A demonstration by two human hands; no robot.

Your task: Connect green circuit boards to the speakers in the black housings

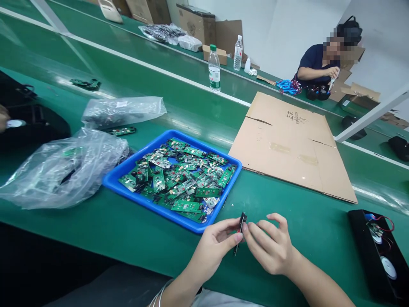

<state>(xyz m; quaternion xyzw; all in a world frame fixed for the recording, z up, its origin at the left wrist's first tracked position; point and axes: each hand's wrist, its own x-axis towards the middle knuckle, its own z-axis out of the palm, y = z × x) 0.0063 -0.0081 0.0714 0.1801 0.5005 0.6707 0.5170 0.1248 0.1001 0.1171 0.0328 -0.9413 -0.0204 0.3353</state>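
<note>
My left hand (214, 244) pinches a small circuit board (241, 228) between thumb and fingers. The board stands on edge toward me, so its face is mostly hidden. On its right side, my right hand (271, 245) has its fingertips closed at the board's upper part, with the outer fingers curled loosely away. Just beyond my left hand lies a blue tray (152, 212), heaped with green circuit boards (187, 206).
Clear plastic bags (68, 170) lie left of the tray. A flat cardboard sheet (287, 140) sits beyond my hands, with a water bottle (214, 70) behind. At right is a black casing (372, 256) with wires. Another person (316, 64) works across the bench.
</note>
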